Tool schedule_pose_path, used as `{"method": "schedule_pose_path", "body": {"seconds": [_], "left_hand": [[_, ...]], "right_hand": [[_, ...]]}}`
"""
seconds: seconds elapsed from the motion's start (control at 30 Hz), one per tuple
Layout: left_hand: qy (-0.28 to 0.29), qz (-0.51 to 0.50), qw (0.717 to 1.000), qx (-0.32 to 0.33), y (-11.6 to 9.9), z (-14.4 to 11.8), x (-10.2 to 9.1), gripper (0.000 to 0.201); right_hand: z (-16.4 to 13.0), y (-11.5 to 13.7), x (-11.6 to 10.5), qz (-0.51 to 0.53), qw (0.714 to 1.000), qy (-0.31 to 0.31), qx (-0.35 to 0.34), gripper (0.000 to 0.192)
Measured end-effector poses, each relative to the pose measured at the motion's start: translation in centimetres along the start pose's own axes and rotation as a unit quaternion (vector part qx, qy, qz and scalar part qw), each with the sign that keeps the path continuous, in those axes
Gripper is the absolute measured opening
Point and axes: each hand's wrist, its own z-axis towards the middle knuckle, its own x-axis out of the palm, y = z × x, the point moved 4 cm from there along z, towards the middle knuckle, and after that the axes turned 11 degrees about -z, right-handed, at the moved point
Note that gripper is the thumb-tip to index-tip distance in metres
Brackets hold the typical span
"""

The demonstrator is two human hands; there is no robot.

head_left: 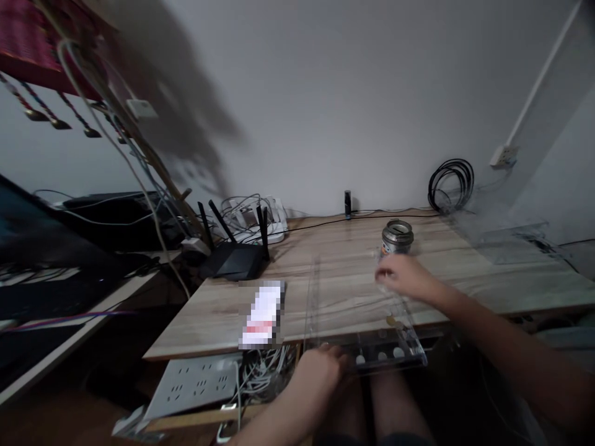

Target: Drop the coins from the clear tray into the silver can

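A home desk corner: router (232, 257), power strip (195, 384) and tangled cables (264, 368) (plain walls).

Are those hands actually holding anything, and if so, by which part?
The left hand grips the near edge of the clear plastic tray. The right hand reaches over the tray beside a small jar; whether it holds anything is too blurred to tell.

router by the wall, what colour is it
Black, antennas included. The router sits at the back left of the wooden table, shown in the head view.
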Motion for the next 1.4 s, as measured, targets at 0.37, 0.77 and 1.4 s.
{"method": "schedule_pose_path", "body": {"seconds": [0.37,0.77,1.4], "left_hand": [[-0.053,-0.027,0.998,-0.029,1.6,1.1,-1.2,0.019],[-0.143,-0.335,0.929,0.068,0.2,5.6,-4.5,0.023],[-0.167,-0.938,0.297,-0.064,-1.5,15.4,-5.8,0.029]], "right_hand": [[-3.6,2.3,6.0,-0.066,0.958,0.259,-0.107,0.019],[-3.5,2.2,5.8,-0.039,0.950,0.297,-0.087,0.014],[7.8,-12.0,-2.9,-0.040,0.945,-0.109,0.306,0.013]]}}
